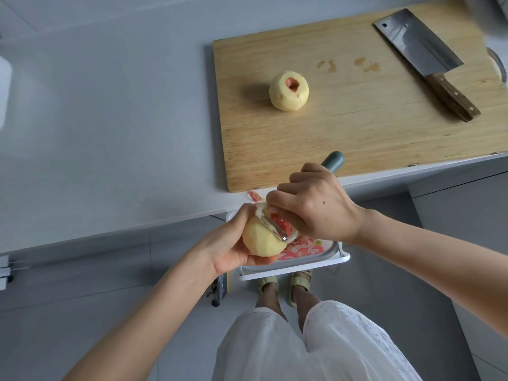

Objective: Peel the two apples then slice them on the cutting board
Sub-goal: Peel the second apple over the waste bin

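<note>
Red skin shows only under the steel blade of the teal-handled peeler (333,161) gripped in the right hand (316,204), on the round, moist apple (258,242) the left hand (228,248) cups beside it. Short shallow strokes, turning the fruit, should clear it; beyond the hands, the other peeled apple (288,90) rests on the wooden cutting board (357,133).

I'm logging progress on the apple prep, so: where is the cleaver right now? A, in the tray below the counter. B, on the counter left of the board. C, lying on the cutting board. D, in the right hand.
C: the cleaver lies flat on the cutting board, far right, with neither hand on it; the right hand grips the peeler and the left hand holds the apple.
</note>
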{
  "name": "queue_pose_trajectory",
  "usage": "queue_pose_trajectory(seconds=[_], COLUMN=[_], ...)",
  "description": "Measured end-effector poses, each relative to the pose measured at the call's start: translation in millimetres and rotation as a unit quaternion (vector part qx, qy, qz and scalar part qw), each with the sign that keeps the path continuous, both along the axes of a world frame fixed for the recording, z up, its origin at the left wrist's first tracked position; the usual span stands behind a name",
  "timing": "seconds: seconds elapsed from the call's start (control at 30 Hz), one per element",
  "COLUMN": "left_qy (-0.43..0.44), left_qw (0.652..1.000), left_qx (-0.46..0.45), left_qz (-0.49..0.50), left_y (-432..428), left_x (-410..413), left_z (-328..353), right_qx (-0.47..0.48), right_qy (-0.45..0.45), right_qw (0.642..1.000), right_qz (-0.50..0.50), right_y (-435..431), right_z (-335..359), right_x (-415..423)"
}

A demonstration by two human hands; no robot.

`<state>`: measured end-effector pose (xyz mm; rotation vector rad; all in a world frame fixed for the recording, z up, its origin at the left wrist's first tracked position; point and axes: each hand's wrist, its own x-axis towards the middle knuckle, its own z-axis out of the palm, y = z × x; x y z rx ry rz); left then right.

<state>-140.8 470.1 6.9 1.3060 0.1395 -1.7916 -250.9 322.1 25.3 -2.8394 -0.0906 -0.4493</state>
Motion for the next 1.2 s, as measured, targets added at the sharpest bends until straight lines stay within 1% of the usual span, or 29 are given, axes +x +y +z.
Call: queue_pose_trajectory(seconds=[0.1, 0.2, 0.27, 0.33, 0.4, 0.43, 0.5, 0.53, 0.57, 0.6, 0.63, 0.7, 0.73, 0.77, 0.8, 0.83, 0.87, 0.9, 0.93, 0.97, 1.0, 1.03, 1.07, 1.1, 1.13, 1.2], left_qy=[0.002, -0.016, -0.026, -0.023, -0.017, -0.023, -0.034, -0.039, -0.048, -0.060, -0.071, -0.082, -0.080, -0.072, -0.061, -0.054, -0.055, -0.066, -0.080, -0.093, -0.102, -0.106, -0.106, -0.106, -0.105, -0.102], left_qw=[1.000, 1.000, 0.999, 0.997, 0.994, 0.993, 0.991, 0.991, 0.991, 0.990, 0.990, 0.989, 0.990, 0.991, 0.992, 0.993, 0.993, 0.994, 0.994, 0.993, 0.993, 0.992, 0.992, 0.992, 0.991, 0.991], left_qx=[-0.009, -0.010, -0.013, -0.035, -0.072, -0.083, -0.083, -0.079, -0.074, -0.070, -0.068, -0.070, -0.071, -0.072, -0.072, -0.073, -0.072, -0.071, -0.070, -0.067, -0.066, -0.066, -0.068, -0.072, -0.076, -0.083], left_qz=[0.006, 0.014, 0.036, 0.063, 0.075, 0.080, 0.098, 0.103, 0.105, 0.105, 0.103, 0.098, 0.095, 0.091, 0.088, 0.081, 0.069, 0.052, 0.035, 0.019, 0.005, -0.005, -0.012, -0.016, -0.019, -0.021], left_y=[5, 8, 11, 15, 16, 16, 15, 14, 14, 14, 14, 14, 14, 14, 13, 13, 13, 13, 13, 13, 12, 11, 11, 11, 12, 14], left_x=[1, 0, -1, 0, 5, 6, 9, 9, 9, 8, 8, 7, 7, 7, 7, 6, 6, 6, 6, 6, 6, 6, 6, 6, 6, 8], left_z=[-1, -4, -6, -5, -3, -3, -3, -4, -4, -5, -5, -5, -5, -4, -3, -2, -2, -1, 0, 0, 0, 1, 1, 1, 0, -1], right_qx=[0.061, 0.123, 0.145, 0.145, 0.147, 0.156, 0.182, 0.203, 0.239, 0.299, 0.382, 0.554, 0.618, 0.664, 0.692, 0.702, 0.691, 0.658, 0.600, 0.519, 0.426, 0.343, 0.273, 0.218, 0.183, 0.162], right_qy=[0.016, 0.022, 0.028, 0.052, 0.100, 0.135, 0.220, 0.272, 0.327, 0.381, 0.428, 0.501, 0.516, 0.515, 0.503, 0.479, 0.442, 0.390, 0.334, 0.278, 0.218, 0.151, 0.088, 0.040, 0.012, 0.006], right_qw=[0.997, 0.990, 0.984, 0.980, 0.970, 0.959, 0.927, 0.904, 0.874, 0.832, 0.773, 0.614, 0.541, 0.486, 0.457, 0.459, 0.500, 0.573, 0.663, 0.754, 0.835, 0.894, 0.934, 0.959, 0.972, 0.981], right_qz=[-0.031, -0.063, -0.096, -0.125, -0.164, -0.192, -0.244, -0.259, -0.267, -0.270, -0.269, -0.254, -0.243, -0.239, -0.244, -0.257, -0.277, -0.294, -0.299, -0.291, -0.273, -0.247, -0.214, -0.178, -0.146, -0.107], right_y=[-5, -1, 0, 0, 1, 1, 4, 4, 5, 4, 3, -2, -4, -6, -7, -6, -4, -1, 2, 6, 8, 9, 9, 7, 5, -2], right_z=[-8, -22, -35, -51, -66, -70, -73, -73, -72, -72, -71, -65, -62, -58, -53, -48, -44, -39, -34, -28, -23, -19, -15, -12, -11, -16], right_x=[-4, -9, -13, -22, -30, -32, -31, -28, -25, -22, -21, -18, -18, -18, -18, -17, -16, -16, -15, -15, -14, -12, -10, -8, -6, -4])
